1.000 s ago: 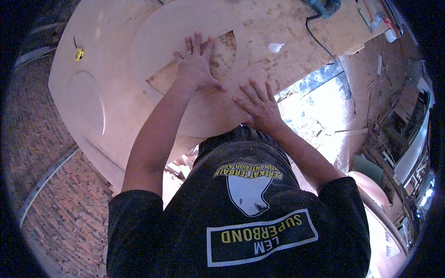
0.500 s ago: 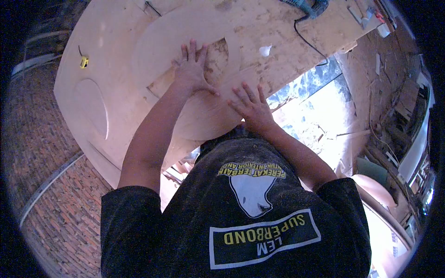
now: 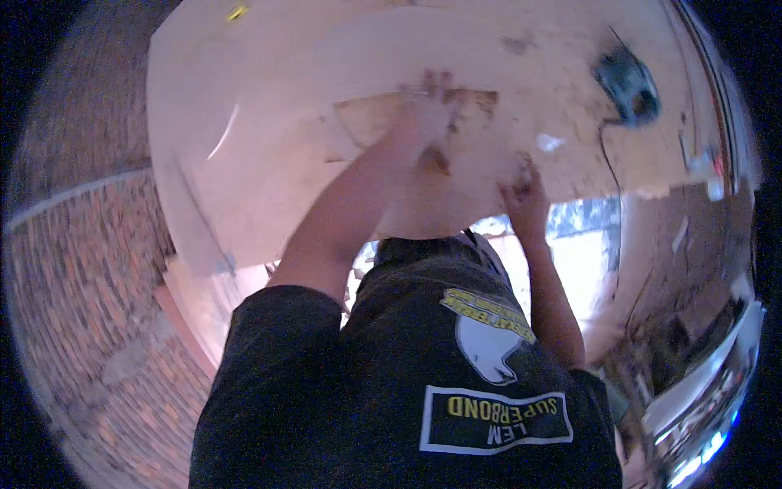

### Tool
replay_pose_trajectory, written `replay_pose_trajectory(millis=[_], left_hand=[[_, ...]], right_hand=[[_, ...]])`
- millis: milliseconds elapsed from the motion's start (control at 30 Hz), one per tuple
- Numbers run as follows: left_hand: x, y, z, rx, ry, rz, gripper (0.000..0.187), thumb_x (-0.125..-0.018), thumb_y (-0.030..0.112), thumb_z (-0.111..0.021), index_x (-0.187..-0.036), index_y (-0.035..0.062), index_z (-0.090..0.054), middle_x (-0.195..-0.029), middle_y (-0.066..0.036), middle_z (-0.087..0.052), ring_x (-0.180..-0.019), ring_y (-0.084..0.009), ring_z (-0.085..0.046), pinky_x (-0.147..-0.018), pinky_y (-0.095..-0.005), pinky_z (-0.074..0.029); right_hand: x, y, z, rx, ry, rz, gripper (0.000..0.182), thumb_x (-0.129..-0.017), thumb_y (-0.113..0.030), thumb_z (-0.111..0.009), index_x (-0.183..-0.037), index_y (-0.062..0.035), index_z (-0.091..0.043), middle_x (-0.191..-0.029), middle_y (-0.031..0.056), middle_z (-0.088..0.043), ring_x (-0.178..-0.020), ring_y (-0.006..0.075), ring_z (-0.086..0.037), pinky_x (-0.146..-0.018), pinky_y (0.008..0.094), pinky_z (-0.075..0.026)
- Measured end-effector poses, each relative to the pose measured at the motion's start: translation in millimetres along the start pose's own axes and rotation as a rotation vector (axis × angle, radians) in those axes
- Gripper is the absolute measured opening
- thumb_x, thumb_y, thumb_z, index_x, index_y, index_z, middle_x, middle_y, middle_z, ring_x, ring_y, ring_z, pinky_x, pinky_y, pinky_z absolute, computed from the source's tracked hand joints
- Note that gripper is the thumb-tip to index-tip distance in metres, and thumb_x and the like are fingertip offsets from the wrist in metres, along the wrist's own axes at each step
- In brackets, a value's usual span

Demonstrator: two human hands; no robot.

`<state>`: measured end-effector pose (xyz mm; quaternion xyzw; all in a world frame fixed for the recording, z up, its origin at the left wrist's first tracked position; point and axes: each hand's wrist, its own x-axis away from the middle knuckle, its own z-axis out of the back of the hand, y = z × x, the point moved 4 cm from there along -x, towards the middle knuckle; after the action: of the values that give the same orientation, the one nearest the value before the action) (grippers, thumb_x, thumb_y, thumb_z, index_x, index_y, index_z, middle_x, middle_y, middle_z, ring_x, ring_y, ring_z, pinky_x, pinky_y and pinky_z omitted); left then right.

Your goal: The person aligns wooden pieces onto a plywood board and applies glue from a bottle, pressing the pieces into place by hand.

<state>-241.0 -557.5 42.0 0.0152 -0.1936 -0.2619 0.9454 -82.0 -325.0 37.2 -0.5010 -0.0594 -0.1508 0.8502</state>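
A pale wooden board [image 3: 423, 212] with a curved outline and a cut-out opening lies on the larger wooden panel [image 3: 269, 130]. My left hand [image 3: 425, 114] lies over the opening, with its blurred fingers stretched out toward the far edge of the cut-out. My right hand [image 3: 525, 191] is near the right side of the board, close to the panel's near edge. Motion smears its fingers, and I cannot tell whether they grip anything.
A teal power tool [image 3: 627, 85] with a black cord rests at the right. A white scrap [image 3: 551, 143] lies nearer my right hand, and a yellow tape measure [image 3: 236, 12] is at the far left. Brickwork [image 3: 90, 326] fills the left side.
The view has shifted, bringing the power tool further into sight. The cut-out board appears turned, and my right hand, spread flat earlier, is now further right and blurred.
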Motion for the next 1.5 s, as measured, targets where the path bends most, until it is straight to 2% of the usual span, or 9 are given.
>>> replay_pose_trajectory(millis=[100, 167, 233, 633, 933, 1133, 1267, 1400, 1500], left_hand=[[-29, -8, -69, -0.124, 0.799, -0.026, 0.164, -0.026, 0.061, -0.096, -0.166, 0.0315, -0.016, -0.174, -0.014, 0.003, -0.157, -0.048, 0.0, -0.108, -0.0873, -0.011], [-22, -2, -58, -0.06, 0.475, 0.107, 0.1, -0.073, 0.052, -0.07, -0.162, 0.0366, -0.028, -0.174, -0.007, -0.006, -0.158, -0.0429, -0.008, -0.11, -0.0845, -0.012], [-18, 2, -48, 0.001, 0.311, 0.171, 0.066, -0.096, 0.048, -0.056, -0.159, 0.0401, -0.035, -0.174, -0.002, -0.011, -0.158, -0.0395, -0.012, -0.111, -0.0837, -0.011], [-23, 5, -55, 0.065, 0.446, 0.172, 0.068, -0.091, 0.053, -0.059, -0.156, 0.0433, -0.041, -0.174, 0.001, -0.014, -0.159, -0.0375, -0.009, -0.106, -0.0877, -0.004], [-6, 5, -32, 0.155, 0.342, 0.142, 0.11, -0.056, 0.066, -0.078, -0.156, 0.0351, -0.043, -0.174, -0.007, -0.011, -0.159, -0.04, -0.005, -0.104, -0.0891, -0.003], [-32, 6, -73, -0.017, 0.712, 0.193, 0.096, -0.066, 0.061, -0.075, -0.154, 0.0343, -0.047, -0.175, -0.005, -0.01, -0.159, -0.0402, -0.001, -0.104, -0.0897, -0.002], [-7, 8, -29, 0.202, 0.382, 0.161, 0.078, -0.078, 0.051, -0.072, -0.151, 0.0332, -0.052, -0.174, -0.003, -0.012, -0.16, -0.037, -0.005, -0.108, -0.0863, -0.006], [-26, 8, -70, 0.018, 0.682, 0.177, 0.079, -0.08, 0.045, -0.074, -0.153, 0.0312, -0.048, -0.174, -0.005, -0.013, -0.159, -0.0355, -0.011, -0.113, -0.0814, -0.01], [-27, 3, -67, 0.22, 0.475, 0.119, 0.085, -0.084, 0.046, -0.073, -0.16, 0.0304, -0.038, -0.174, -0.007, -0.013, -0.158, -0.0379, -0.014, -0.114, -0.0804, -0.011]], right_hand=[[-27, -10, 8, 0.259, -0.016, 0.004, 0.082, -0.082, -0.033, -0.087, -0.151, -0.0107, -0.047, -0.072, 0.0125, -0.067, -0.066, 0.0207, -0.068, -0.064, 0.0361, -0.053], [-34, -3, 4, 0.252, -0.115, 0.061, 0.076, -0.082, -0.027, -0.088, -0.146, -0.0108, -0.05, -0.069, 0.0092, -0.066, -0.059, 0.0161, -0.066, -0.054, 0.033, -0.051], [-39, -1, 3, 0.141, -0.179, 0.009, 0.07, -0.084, -0.022, -0.087, -0.143, -0.0089, -0.052, -0.069, 0.0058, -0.063, -0.058, 0.0133, -0.064, -0.052, 0.03, -0.051], [-31, -8, 3, 0.013, -0.18, -0.116, 0.064, -0.086, -0.019, -0.085, -0.14, -0.0052, -0.054, -0.074, 0.0032, -0.064, -0.06, 0.0107, -0.063, -0.053, 0.0262, -0.052], [-31, -9, 3, 0.011, -0.184, -0.147, 0.065, -0.088, -0.016, -0.084, -0.145, -0.0082, -0.053, -0.08, 0.0053, -0.069, -0.063, 0.0114, -0.065, -0.054, 0.0262, -0.054], [-30, -14, 1, 0.01, -0.205, -0.145, 0.065, -0.087, -0.012, -0.083, -0.144, -0.0053, -0.053, -0.084, 0.0056, -0.07, -0.063, 0.0121, -0.065, -0.055, 0.026, -0.054], [-32, -6, 2, -0.031, -0.205, -0.109, 0.065, -0.086, -0.011, -0.083, -0.143, -0.0027, -0.053, -0.085, 0.0063, -0.07, -0.063, 0.0121, -0.065, -0.055, 0.0263, -0.054], [-33, 4, 2, -0.068, -0.188, -0.098, 0.065, -0.085, -0.012, -0.085, -0.142, -0.0038, -0.054, -0.085, 0.0062, -0.07, -0.065, 0.0124, -0.065, -0.055, 0.0257, -0.053], [-35, 11, 0, -0.069, -0.165, -0.168, 0.067, -0.082, -0.014, -0.088, -0.14, -0.006, -0.056, -0.082, 0.0064, -0.069, -0.066, 0.0133, -0.066, -0.056, 0.0263, -0.053]])
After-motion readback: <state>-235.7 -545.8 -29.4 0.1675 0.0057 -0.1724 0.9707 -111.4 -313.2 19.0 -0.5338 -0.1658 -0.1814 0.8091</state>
